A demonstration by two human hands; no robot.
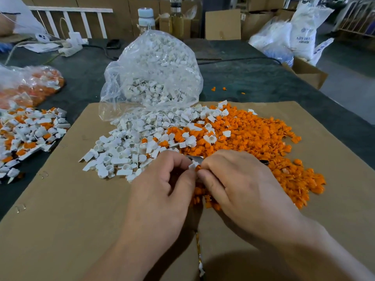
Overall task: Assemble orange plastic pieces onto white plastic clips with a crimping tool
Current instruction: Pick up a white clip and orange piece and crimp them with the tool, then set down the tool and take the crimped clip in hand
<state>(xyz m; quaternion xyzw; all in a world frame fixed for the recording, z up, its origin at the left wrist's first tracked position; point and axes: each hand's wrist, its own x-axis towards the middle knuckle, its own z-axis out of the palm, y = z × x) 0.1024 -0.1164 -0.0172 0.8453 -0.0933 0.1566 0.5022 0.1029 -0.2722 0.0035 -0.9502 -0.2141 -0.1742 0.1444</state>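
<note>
Over cardboard (60,220), in front of piles: left hand (162,179) pinches clip (192,165), fingers curled. Right hand (239,179) pinches orange piece (198,169) against clip. Tool (195,158) peeks out behind, mostly hidden. Step, likely: joining one pair. Next: line parts up straight, then squeeze with tool. White pile (125,151), orange pile (253,138) just behind hands.

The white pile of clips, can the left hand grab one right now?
Probably yes. The white pile lies just beyond the left hand on the cardboard, nothing between them, though its fingers pinch a white clip.
</note>
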